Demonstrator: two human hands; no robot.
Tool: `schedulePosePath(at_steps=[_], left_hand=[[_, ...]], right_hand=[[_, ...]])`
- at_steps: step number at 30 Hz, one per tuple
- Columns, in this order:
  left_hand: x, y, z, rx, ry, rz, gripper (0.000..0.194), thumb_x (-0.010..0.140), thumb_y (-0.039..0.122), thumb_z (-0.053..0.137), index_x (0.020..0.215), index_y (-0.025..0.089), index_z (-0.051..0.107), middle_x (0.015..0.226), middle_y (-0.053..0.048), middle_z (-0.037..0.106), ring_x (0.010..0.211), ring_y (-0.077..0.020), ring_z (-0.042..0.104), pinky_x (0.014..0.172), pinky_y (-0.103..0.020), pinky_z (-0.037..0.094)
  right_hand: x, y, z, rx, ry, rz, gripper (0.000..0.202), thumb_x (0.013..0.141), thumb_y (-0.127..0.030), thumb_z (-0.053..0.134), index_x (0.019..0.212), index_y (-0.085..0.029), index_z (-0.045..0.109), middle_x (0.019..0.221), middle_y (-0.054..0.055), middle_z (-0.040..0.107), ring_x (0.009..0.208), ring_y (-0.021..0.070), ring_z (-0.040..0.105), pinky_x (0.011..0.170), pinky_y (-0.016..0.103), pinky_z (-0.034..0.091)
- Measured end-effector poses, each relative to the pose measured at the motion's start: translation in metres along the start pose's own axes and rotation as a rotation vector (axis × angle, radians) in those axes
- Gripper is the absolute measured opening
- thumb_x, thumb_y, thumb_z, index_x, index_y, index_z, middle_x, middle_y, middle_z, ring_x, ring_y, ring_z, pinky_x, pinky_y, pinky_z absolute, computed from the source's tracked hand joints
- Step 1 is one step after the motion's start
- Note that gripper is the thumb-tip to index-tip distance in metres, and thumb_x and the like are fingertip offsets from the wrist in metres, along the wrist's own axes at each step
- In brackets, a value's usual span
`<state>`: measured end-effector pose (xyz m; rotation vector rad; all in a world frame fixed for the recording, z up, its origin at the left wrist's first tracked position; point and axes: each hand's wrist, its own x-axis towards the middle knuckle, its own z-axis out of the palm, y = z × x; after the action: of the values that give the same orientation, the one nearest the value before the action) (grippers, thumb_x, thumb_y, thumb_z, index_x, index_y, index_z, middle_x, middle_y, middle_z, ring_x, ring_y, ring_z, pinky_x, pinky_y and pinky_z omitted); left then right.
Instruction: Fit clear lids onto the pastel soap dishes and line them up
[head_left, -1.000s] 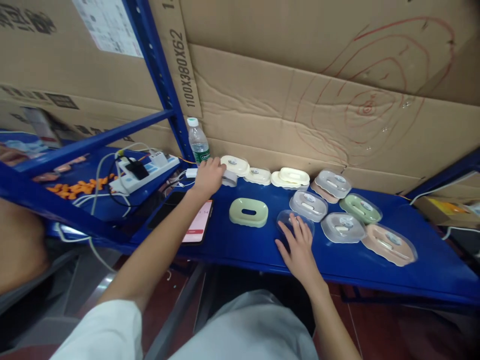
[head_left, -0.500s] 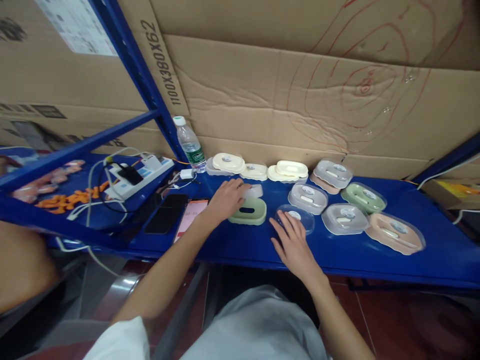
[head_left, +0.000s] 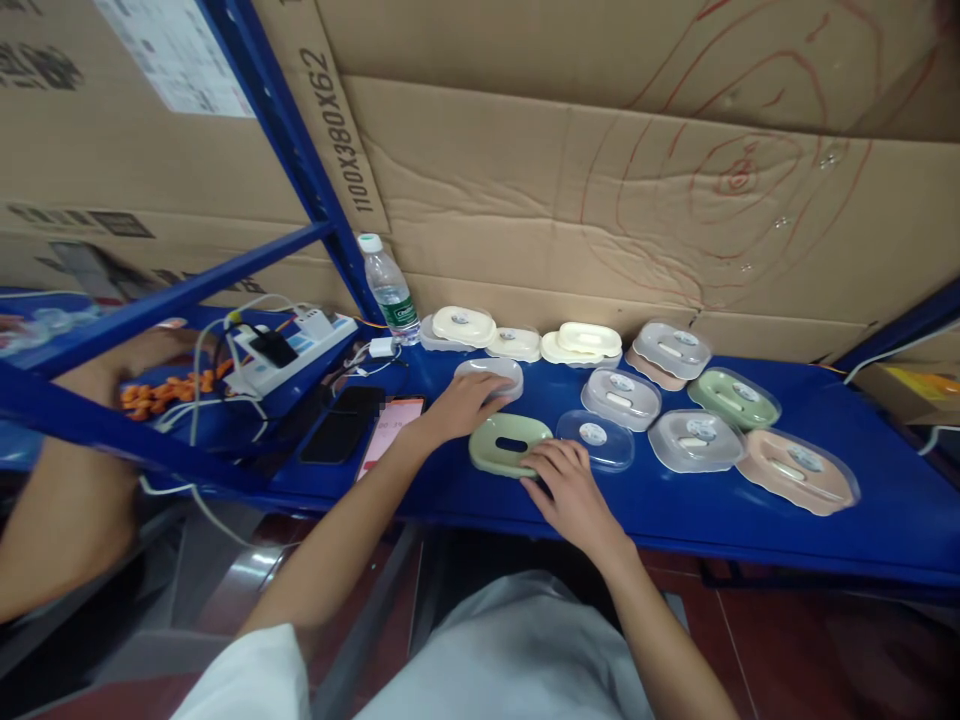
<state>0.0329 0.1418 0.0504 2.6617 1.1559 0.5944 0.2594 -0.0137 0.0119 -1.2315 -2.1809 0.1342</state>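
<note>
A pale translucent oval piece lies on the blue table behind a green oval tray with a slot. My left hand rests over the pale piece's front edge, its fingers close together; whether they grip it is unclear. At the green tray's right edge is my right hand, thumb and fingers closed on the rim. A clear lid with a round label lies just right of that tray, touched by no hand.
Lidded grey, green and pink boxes stand at the right, cream ones at the back. Left are a water bottle, phones, a power strip and a blue frame post. Another person's arm is at far left.
My right hand has moved left from the clear lid onto the green tray, which sits slightly nearer me. More of the pale piece shows by my left hand. The other person's arm has reached further in.
</note>
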Motion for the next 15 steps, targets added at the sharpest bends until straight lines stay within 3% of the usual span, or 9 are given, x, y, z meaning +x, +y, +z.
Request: schedulePosePath(at_steps=[5, 10, 12, 15], left_hand=[[-0.031, 0.016, 0.004, -0.021, 0.081, -0.033, 0.042, 0.112, 0.039, 0.042, 0.146, 0.022, 0.062, 0.155, -0.013, 0.06, 0.146, -0.0283, 0.053, 0.121, -0.052, 0.043], [-0.069, 0.043, 0.022, -0.032, 0.063, 0.023, 0.043, 0.109, 0.048, 0.053, 0.144, 0.024, 0.063, 0.159, -0.013, 0.056, 0.15, -0.0304, 0.05, 0.123, -0.054, 0.04], [-0.082, 0.051, 0.03, -0.013, 0.05, 0.035, 0.048, 0.105, 0.051, 0.06, 0.146, 0.025, 0.061, 0.161, -0.014, 0.053, 0.153, -0.0328, 0.046, 0.123, -0.056, 0.041], [-0.096, 0.055, 0.035, 0.013, 0.069, 0.029, 0.039, 0.108, 0.042, 0.056, 0.144, 0.027, 0.063, 0.16, -0.011, 0.055, 0.153, -0.0319, 0.045, 0.12, -0.054, 0.044]], right_hand=[[0.003, 0.004, 0.004, -0.011, 0.012, 0.015, 0.026, 0.109, -0.025, 0.051, 0.128, -0.026, 0.069, 0.133, 0.009, 0.072, 0.137, 0.0271, 0.059, 0.115, 0.05, 0.043], [0.0, 0.006, 0.009, -0.088, 0.051, 0.051, 0.04, 0.108, -0.019, 0.044, 0.143, -0.027, 0.062, 0.15, 0.01, 0.064, 0.148, 0.0277, 0.051, 0.12, 0.053, 0.039], [0.001, 0.009, 0.003, -0.094, 0.064, 0.047, 0.042, 0.109, -0.02, 0.042, 0.147, -0.027, 0.059, 0.153, 0.01, 0.062, 0.149, 0.0272, 0.051, 0.121, 0.053, 0.038], [0.014, 0.027, -0.022, -0.17, 0.067, 0.054, 0.041, 0.111, -0.026, 0.042, 0.148, -0.025, 0.059, 0.156, 0.01, 0.06, 0.149, 0.0274, 0.049, 0.122, 0.052, 0.037]])
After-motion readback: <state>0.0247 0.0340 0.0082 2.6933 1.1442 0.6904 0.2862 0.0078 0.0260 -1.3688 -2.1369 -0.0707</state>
